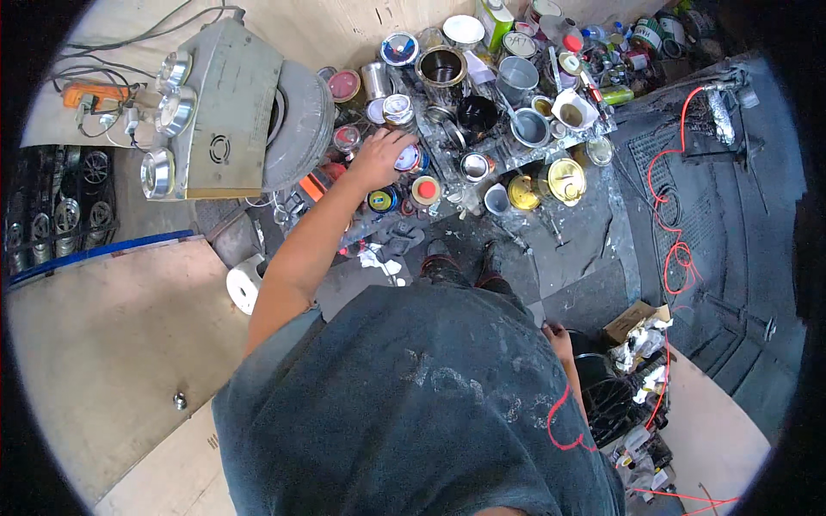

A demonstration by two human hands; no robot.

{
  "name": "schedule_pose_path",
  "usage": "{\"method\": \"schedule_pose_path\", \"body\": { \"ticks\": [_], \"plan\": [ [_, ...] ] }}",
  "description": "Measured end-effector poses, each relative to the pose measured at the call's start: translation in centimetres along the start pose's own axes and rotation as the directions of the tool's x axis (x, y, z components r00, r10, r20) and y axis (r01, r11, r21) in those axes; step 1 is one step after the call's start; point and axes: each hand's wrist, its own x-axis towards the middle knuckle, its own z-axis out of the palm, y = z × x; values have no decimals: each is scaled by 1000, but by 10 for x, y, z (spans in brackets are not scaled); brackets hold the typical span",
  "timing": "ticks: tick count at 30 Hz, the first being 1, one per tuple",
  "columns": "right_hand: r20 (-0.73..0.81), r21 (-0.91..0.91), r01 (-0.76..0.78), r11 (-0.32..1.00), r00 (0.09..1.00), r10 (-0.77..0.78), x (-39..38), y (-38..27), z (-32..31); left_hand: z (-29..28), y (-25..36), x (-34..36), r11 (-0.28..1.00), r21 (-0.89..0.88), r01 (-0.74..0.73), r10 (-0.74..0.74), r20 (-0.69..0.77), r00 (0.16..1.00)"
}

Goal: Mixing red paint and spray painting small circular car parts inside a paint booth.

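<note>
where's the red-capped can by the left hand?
Head view, above centre: the red-capped can is right of the blue-rimmed can, to the lower right of the left hand.

The person wears a loose, dark blue-grey shirt [387,396] with a short left sleeve [288,337] that leaves the forearm bare. Pale, blotchy smears [465,383] run across the cloth toward the right, where a thin red curved line [551,426] also shows. The trousers [449,271] are dark and speckled, the shoes [439,248] dark too.

handwritten letters: white lid [519,44] | printed letters: green can [647,34] | round symbol [220,149]: grey box [232,103]
</note>
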Motion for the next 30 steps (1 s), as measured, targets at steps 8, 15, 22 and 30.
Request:
{"method": "schedule_pose_path", "body": {
  "ticks": [8, 15, 22, 30],
  "plan": [
    [-27, -258, 273, 927, 957, -290, -8, -88, 29, -36, 73, -44, 984, -110, -140, 119, -178, 977],
    [192, -496, 785, 371, 516, -835, -40, -264, 96, -43, 177, -67, 858, -445, -258, 220, -135, 966],
    [306, -462, 859, 220, 388, -869, -48, -280, 115, -55, 207, -75, 830, -508, -228, 198, -114, 974],
    [360, -462, 841, 282, 468, -807, -51, -261, 119, -50, 208, -81, 873, -424, -242, 259, -18, 966]
  ]
}}
